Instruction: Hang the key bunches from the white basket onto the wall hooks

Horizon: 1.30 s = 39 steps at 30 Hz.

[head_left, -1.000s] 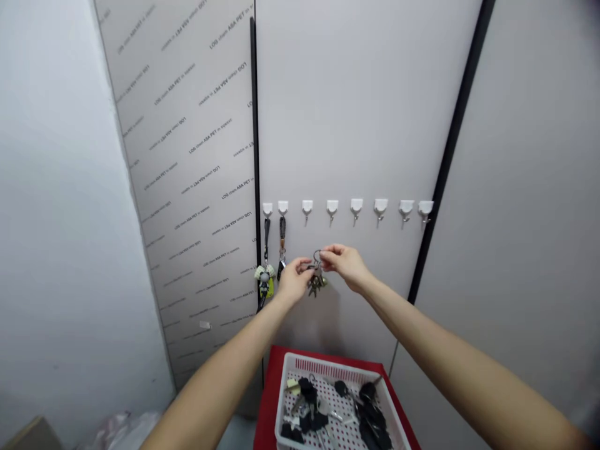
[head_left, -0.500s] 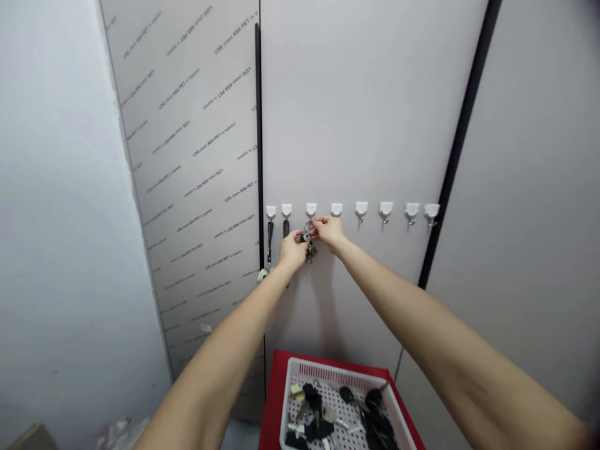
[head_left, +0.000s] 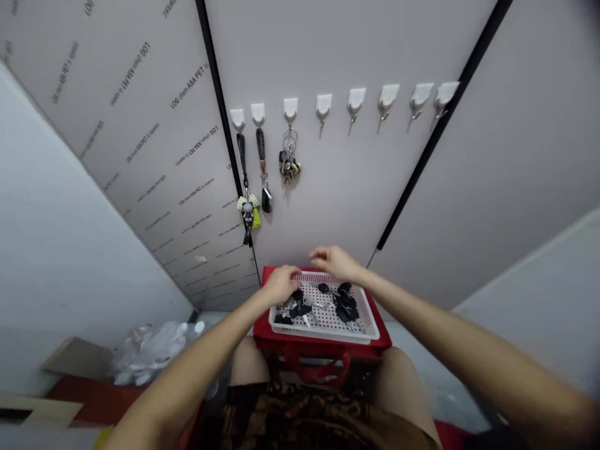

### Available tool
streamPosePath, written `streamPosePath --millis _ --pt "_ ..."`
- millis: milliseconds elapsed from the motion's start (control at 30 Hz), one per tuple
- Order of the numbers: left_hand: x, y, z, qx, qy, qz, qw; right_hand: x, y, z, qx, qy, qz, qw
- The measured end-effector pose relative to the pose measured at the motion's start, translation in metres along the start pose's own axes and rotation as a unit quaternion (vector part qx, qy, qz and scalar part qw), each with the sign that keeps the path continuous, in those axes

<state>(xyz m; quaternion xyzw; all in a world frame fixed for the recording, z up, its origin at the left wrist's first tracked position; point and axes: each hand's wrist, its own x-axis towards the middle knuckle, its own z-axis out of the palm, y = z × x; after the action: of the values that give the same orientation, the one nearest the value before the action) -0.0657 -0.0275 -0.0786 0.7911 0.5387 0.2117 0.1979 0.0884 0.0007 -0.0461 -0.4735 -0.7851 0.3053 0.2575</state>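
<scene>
My left hand (head_left: pixel 282 284) is over the left back corner of a white perforated basket (head_left: pixel 323 336), close above loose keys (head_left: pixel 300 306) with black heads. Its thumb and fingers look apart, and I see nothing held in them. Above the basket's back rim is my right hand (head_left: pixel 335 262), slightly blurred, fingers loosely bent and apart with nothing in them. A bunch of keys (head_left: pixel 289 167) on a metal ring hangs from the third white hook (head_left: pixel 290 107). Left of it hang a car key (head_left: pixel 267 200) on a black strap and a keychain (head_left: pixel 248 211) with a panda-like figure.
Several more white hooks (head_left: pixel 323 105) without keys run to the right along the panel. The basket rests on a red bag (head_left: pixel 262 334) with handles, between my knees. Clear plastic items (head_left: pixel 152 350) and a cardboard piece (head_left: pixel 77 357) lie at lower left.
Both hands have left the key bunch, which now hangs freely from the third hook. They have come down to the basket, and the view has tilted downward.
</scene>
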Motion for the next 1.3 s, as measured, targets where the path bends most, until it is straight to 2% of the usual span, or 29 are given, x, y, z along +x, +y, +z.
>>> streamPosePath --millis 100,200,267,367,433,500,600,700,767,867,1000,1067,1200,1300 --pt "-0.008 -0.006 0.019 0.139 -0.050 0.016 0.989 -0.021 0.027 0.036 -0.046 -0.038 0.006 0.998" --pt "-0.008 -0.002 0.027 0.193 -0.057 -0.005 0.979 -0.025 0.036 0.054 -0.073 -0.058 0.016 0.996" --pt "-0.006 0.000 0.032 0.178 -0.052 -0.019 0.982 -0.025 0.038 0.058 -0.091 -0.061 0.030 0.994" --pt "-0.003 0.000 0.036 0.083 -0.046 -0.055 0.994 -0.025 0.039 0.058 -0.075 -0.063 0.043 0.994" --pt "0.000 -0.002 0.034 -0.024 -0.034 -0.084 0.996 -0.027 0.039 0.055 -0.015 -0.073 0.061 0.995" --pt "0.004 -0.002 0.026 -0.151 -0.017 -0.106 0.983 -0.028 0.037 0.050 0.085 -0.081 0.082 0.990" --pt "0.008 0.002 0.009 -0.326 -0.014 -0.098 0.940 -0.026 0.029 0.039 0.249 -0.059 0.115 0.960" --pt "0.012 0.009 -0.008 -0.429 -0.026 -0.050 0.902 -0.019 0.019 0.024 0.330 -0.007 0.124 0.936" --pt "0.014 0.015 -0.018 -0.457 -0.035 -0.035 0.888 -0.015 0.011 0.016 0.343 0.000 0.101 0.934" --pt "0.018 0.022 -0.031 -0.481 -0.036 -0.020 0.876 -0.012 0.001 0.007 0.376 -0.033 0.072 0.923" --pt "0.022 0.027 -0.045 -0.510 0.004 0.010 0.860 -0.014 -0.009 -0.004 0.430 -0.061 0.066 0.898" --pt "0.023 0.028 -0.050 -0.517 0.021 0.007 0.856 -0.013 -0.015 -0.011 0.407 -0.031 0.069 0.910" --pt "0.027 0.031 -0.053 -0.522 0.034 -0.018 0.852 -0.004 -0.027 -0.030 0.315 0.081 0.063 0.944" --pt "0.033 0.040 -0.051 -0.479 0.033 -0.022 0.877 0.005 -0.040 -0.044 0.277 0.105 0.040 0.954"
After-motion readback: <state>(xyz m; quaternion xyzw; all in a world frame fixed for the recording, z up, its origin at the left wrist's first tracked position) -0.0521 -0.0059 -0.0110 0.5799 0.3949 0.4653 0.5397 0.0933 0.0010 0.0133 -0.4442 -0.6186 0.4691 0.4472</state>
